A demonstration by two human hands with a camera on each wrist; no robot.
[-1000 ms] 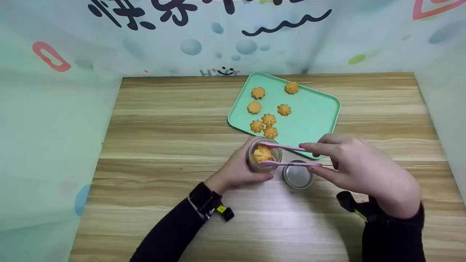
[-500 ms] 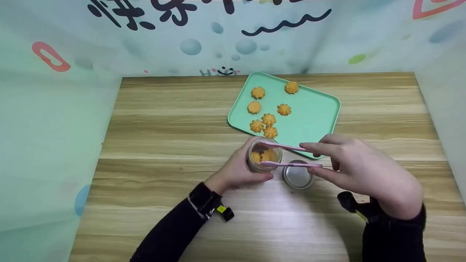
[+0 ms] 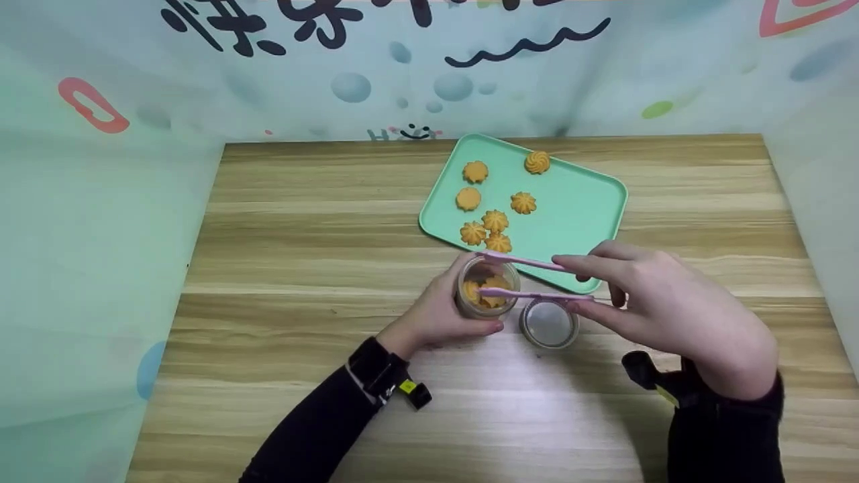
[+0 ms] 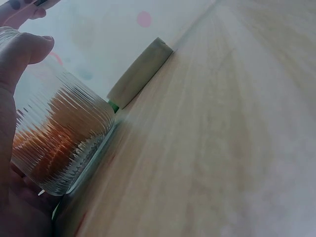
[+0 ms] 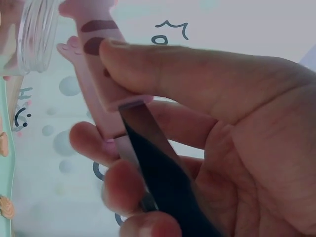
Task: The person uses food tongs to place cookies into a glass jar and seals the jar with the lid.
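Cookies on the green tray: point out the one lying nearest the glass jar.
It is the cookie at the tray's near edge, just above the jar that the left hand grips. The other six lie farther up the tray.

This looks like a small staged recording booth rather than a lived-in room. A wood-grain desk point(image 3: 302, 268) lies under the hands, and beyond them and to either side it is closed in by a pale printed backdrop point(image 3: 402, 74) of bubbles, squiggles and large black characters.
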